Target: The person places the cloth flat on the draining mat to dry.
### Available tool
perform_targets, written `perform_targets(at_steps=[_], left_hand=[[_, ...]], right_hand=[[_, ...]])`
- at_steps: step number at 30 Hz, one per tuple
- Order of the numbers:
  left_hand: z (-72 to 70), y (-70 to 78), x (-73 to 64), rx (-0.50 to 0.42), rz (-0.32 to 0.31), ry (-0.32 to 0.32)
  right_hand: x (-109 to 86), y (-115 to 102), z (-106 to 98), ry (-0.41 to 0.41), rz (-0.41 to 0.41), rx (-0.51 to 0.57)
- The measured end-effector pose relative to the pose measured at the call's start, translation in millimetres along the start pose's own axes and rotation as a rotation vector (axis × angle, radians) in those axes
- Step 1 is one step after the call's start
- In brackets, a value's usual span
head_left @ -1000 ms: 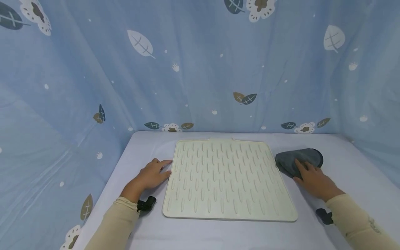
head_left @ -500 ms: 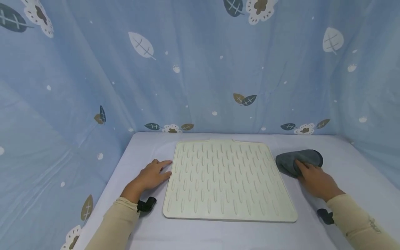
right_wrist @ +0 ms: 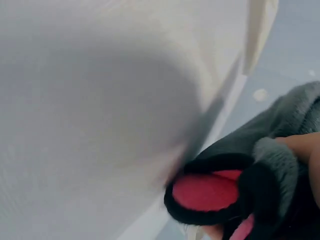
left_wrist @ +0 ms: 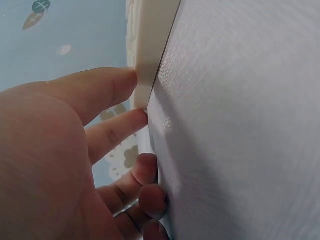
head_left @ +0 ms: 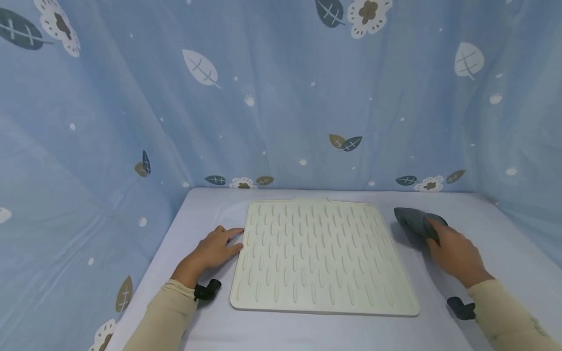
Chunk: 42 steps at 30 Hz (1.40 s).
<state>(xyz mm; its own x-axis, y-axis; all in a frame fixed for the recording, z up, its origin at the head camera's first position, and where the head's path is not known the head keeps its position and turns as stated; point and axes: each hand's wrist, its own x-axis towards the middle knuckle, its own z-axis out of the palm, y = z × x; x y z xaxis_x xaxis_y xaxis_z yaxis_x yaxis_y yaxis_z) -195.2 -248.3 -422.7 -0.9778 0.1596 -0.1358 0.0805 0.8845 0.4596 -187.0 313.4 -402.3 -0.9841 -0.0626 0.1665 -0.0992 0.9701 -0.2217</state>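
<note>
A cream mat (head_left: 324,256) with rows of raised ridges lies flat on the white table. My left hand (head_left: 215,249) rests at its left side; in the left wrist view the thumb (left_wrist: 120,82) and index fingertip touch the mat's edge (left_wrist: 150,55), with the other fingers loosely bent on the cloth surface. To the right of the mat, my right hand (head_left: 456,253) pinches a folded grey cloth (head_left: 410,219). In the right wrist view this plush cloth (right_wrist: 250,132) shows black trim and a pink-red inner side, bunched up and seemingly raised off the table, a shadow beneath.
A white sheet (head_left: 333,334) covers the table. Blue curtains (head_left: 281,97) with leaf and flower prints hang along its back and sides. Each wrist wears a black camera mount, the left one (head_left: 208,290) near the mat and the right one (head_left: 461,308) farther from it.
My right hand first lay on the flat-lying cloth, then curled its fingers on it; now the cloth is bunched and appears lifted. The left hand and mat have stayed in place.
</note>
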Motion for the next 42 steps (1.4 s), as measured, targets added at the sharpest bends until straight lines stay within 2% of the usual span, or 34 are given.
perform_targets(at_steps=[7,13,25,31,42], left_hand=[[-1.8,-0.6,0.8,0.008,-0.007,0.008],[3.4,-1.4,4.0,-0.001,0.003,0.003],[2.7,0.0,2.4,0.024,-0.015,0.008],[1.8,0.4,1.4,0.032,-0.017,0.01],[2.6,-0.6,2.5,0.03,-0.016,0.012]], right_hand=[[-1.0,-24,-9,0.175,-0.044,0.107],[-4.7,-51,-10,0.206,-0.127,0.158],[-8.0,-113,0,0.255,-0.311,0.16],[-5.3,-135,11,0.24,-0.356,0.172],[-5.6,-161,28,0.115,-0.374,0.154]])
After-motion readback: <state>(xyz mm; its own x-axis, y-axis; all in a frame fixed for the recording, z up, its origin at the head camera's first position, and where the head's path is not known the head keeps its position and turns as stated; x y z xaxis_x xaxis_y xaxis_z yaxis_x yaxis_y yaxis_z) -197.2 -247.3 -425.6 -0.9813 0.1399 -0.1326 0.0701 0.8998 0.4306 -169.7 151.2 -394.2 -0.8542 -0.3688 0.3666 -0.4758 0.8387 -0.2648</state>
